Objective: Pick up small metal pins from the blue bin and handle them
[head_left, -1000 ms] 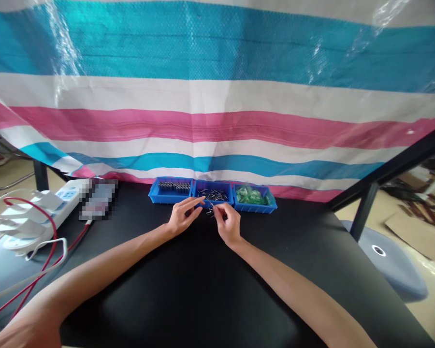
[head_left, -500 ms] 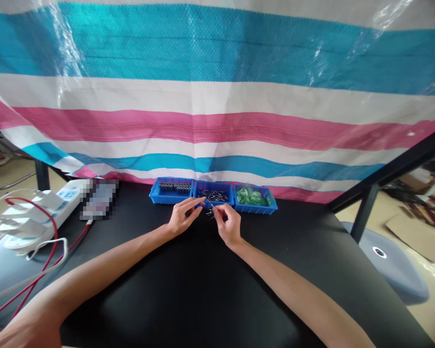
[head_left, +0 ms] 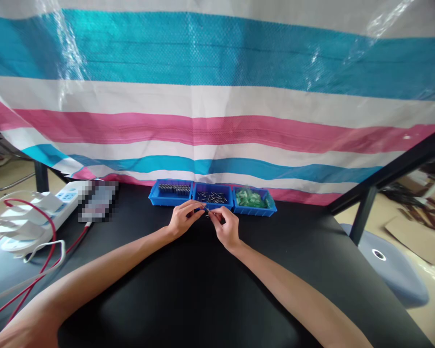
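In the head view my left hand (head_left: 183,218) and my right hand (head_left: 227,227) meet just in front of the middle blue bin (head_left: 199,202). Thumb and fingers of the right hand pinch a thin, pin-like metal piece (head_left: 207,209), whose exact kind is too small to make out. The left fingertips are closed around its other end. A few more small metal bits show just below, between the hands. Many loose, slim, dark metal pieces (head_left: 212,197) lie in the middle bin.
Dark short cylinders (head_left: 174,188) stand in rows in the left bin (head_left: 166,199). Green packets (head_left: 252,197) fill the right bin (head_left: 255,211). A power strip (head_left: 67,193) with plugs and cables lies at the left of the black table (head_left: 188,299). A striped sheet (head_left: 217,101) hangs behind.
The left fingers have closed in on the metal piece. The right hand has shifted slightly left, so both sets of fingertips are closer together.
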Action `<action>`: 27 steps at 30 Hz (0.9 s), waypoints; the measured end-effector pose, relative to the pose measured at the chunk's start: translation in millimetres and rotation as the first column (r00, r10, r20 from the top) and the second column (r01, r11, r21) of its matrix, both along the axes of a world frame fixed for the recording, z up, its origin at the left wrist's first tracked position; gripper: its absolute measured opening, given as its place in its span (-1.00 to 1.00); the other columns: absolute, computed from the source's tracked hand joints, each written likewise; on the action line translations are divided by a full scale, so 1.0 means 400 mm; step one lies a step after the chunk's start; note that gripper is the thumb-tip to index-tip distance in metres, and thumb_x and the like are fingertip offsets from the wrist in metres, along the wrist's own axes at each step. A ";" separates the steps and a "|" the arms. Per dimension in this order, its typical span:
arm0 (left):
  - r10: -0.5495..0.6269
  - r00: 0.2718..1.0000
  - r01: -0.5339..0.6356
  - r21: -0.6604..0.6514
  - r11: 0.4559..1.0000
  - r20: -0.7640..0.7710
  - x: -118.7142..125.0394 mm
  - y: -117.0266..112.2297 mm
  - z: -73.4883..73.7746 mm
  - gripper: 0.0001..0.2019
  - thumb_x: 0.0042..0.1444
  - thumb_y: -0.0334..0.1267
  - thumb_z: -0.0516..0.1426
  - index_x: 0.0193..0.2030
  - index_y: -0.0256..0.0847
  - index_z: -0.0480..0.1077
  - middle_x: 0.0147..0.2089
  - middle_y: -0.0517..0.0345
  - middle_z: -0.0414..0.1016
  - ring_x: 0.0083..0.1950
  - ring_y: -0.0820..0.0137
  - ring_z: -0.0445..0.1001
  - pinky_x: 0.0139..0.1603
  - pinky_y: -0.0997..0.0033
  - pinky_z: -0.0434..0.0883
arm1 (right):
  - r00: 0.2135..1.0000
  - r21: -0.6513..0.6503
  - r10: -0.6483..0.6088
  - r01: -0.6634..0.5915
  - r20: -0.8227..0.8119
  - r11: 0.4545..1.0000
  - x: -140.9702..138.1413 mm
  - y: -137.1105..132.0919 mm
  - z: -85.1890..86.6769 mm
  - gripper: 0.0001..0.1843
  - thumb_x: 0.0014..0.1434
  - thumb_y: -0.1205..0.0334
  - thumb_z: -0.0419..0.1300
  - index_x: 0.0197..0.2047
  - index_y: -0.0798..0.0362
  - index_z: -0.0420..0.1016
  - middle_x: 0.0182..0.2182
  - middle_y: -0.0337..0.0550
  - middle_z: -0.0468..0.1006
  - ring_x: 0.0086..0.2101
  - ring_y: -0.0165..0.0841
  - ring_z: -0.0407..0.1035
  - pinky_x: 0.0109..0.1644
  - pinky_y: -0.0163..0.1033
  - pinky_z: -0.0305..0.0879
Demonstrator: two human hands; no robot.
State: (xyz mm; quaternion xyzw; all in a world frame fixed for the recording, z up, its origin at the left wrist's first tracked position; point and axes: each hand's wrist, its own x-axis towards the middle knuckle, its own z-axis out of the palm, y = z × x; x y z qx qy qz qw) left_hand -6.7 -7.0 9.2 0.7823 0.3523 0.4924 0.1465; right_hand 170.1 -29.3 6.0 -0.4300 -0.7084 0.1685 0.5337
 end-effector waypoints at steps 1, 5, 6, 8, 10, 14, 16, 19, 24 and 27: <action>-0.018 1.000 0.018 0.016 1.000 0.003 0.000 0.001 -0.002 -0.85 0.18 -0.28 0.13 -0.17 -0.26 0.47 -0.16 0.00 0.54 -0.37 0.49 0.45 -0.39 0.52 0.42 | 1.000 0.006 0.007 -0.007 0.012 1.000 0.000 0.000 -0.001 -0.83 0.22 0.21 0.13 -0.38 0.07 0.45 -0.58 -0.29 0.28 -0.54 -0.45 0.21 -0.40 -0.32 0.21; -0.046 0.999 0.046 0.048 0.998 0.010 -0.003 -0.001 -0.007 -0.88 0.18 -0.31 0.12 -0.20 -0.26 0.46 -0.19 0.00 0.53 -0.28 0.44 0.49 -0.37 0.53 0.42 | 0.998 0.022 0.029 -0.031 0.061 0.999 -0.002 -0.001 -0.007 -0.83 0.22 0.21 0.13 -0.39 0.06 0.45 -0.59 -0.30 0.26 -0.55 -0.44 0.20 -0.42 -0.32 0.21; -0.049 0.999 0.049 0.053 0.997 0.003 -0.004 -0.003 -0.008 -0.88 0.18 -0.30 0.12 -0.20 -0.26 0.45 -0.19 0.00 0.53 -0.30 0.46 0.48 -0.38 0.53 0.42 | 0.997 0.027 0.034 -0.036 0.069 0.999 -0.003 -0.001 -0.009 -0.83 0.22 0.22 0.13 -0.39 0.05 0.46 -0.59 -0.30 0.26 -0.55 -0.44 0.20 -0.42 -0.32 0.21; -0.051 0.998 0.053 0.058 0.997 -0.021 -0.004 -0.007 -0.007 -0.88 0.18 -0.29 0.11 -0.20 -0.26 0.44 -0.19 0.01 0.52 -0.35 0.48 0.47 -0.39 0.54 0.41 | 0.995 0.029 0.048 -0.051 0.084 0.998 -0.004 0.002 -0.013 -0.85 0.21 0.23 0.14 -0.38 0.05 0.46 -0.59 -0.29 0.27 -0.55 -0.44 0.20 -0.42 -0.32 0.21; -0.036 0.999 0.037 0.037 0.999 -0.032 -0.004 -0.012 -0.003 -0.87 0.21 -0.29 0.08 -0.19 -0.25 0.42 -0.20 0.03 0.53 -0.37 0.49 0.47 -0.35 0.53 0.41 | 0.993 0.011 0.067 -0.069 0.100 0.998 -0.005 0.005 -0.016 -0.87 0.20 0.26 0.15 -0.37 0.06 0.47 -0.59 -0.29 0.28 -0.55 -0.45 0.20 -0.43 -0.33 0.21; 0.022 0.999 -0.019 -0.085 0.996 0.026 -0.003 -0.020 0.005 -0.83 0.27 -0.27 -0.01 -0.15 -0.24 0.37 -0.24 0.08 0.54 -0.42 0.53 0.46 -0.30 0.53 0.41 | 0.994 -0.043 0.058 -0.054 0.097 0.998 -0.006 0.007 -0.014 -0.88 0.19 0.26 0.15 -0.37 0.05 0.47 -0.57 -0.27 0.35 -0.56 -0.44 0.23 -0.44 -0.32 0.22; 0.030 0.999 -0.026 -0.118 0.993 0.030 -0.002 -0.020 0.006 -0.82 0.28 -0.26 -0.03 -0.14 -0.25 0.36 -0.29 0.11 0.53 -0.47 0.55 0.42 -0.35 0.56 0.39 | 0.997 -0.054 0.042 -0.039 0.064 0.998 -0.005 0.004 -0.010 -0.88 0.21 0.25 0.13 -0.33 0.05 0.46 -0.52 -0.23 0.43 -0.53 -0.42 0.29 -0.39 -0.31 0.27; 0.029 1.000 -0.029 -0.057 0.998 -0.013 -0.002 -0.013 0.003 -0.82 0.28 -0.27 -0.03 -0.13 -0.25 0.36 -0.31 0.10 0.49 -0.41 0.52 0.43 -0.31 0.54 0.39 | 0.999 -0.043 0.054 -0.053 0.008 0.998 -0.003 -0.002 -0.002 -0.86 0.24 0.25 0.07 -0.24 0.04 0.45 -0.40 -0.17 0.50 -0.43 -0.37 0.38 -0.31 -0.27 0.33; 0.009 0.996 -0.005 0.042 0.999 -0.091 -0.002 -0.004 -0.003 -0.78 0.29 -0.29 -0.03 -0.08 -0.23 0.42 -0.29 0.07 0.48 -0.33 0.47 0.45 -0.26 0.51 0.40 | 0.997 -0.019 0.077 -0.077 -0.005 0.997 -0.001 -0.005 0.005 -0.79 0.26 0.27 0.04 -0.08 0.02 0.43 -0.31 -0.13 0.51 -0.36 -0.35 0.41 -0.24 -0.25 0.36; 0.043 0.997 -0.040 0.041 0.998 -0.066 -0.003 -0.003 -0.009 -0.78 0.28 -0.25 -0.02 -0.08 -0.23 0.41 -0.24 0.06 0.52 -0.29 0.46 0.48 -0.22 0.49 0.43 | 0.996 -0.034 0.086 -0.086 0.014 0.996 -0.001 -0.002 0.004 -0.77 0.26 0.26 0.04 -0.05 0.02 0.43 -0.35 -0.15 0.50 -0.42 -0.38 0.39 -0.28 -0.27 0.36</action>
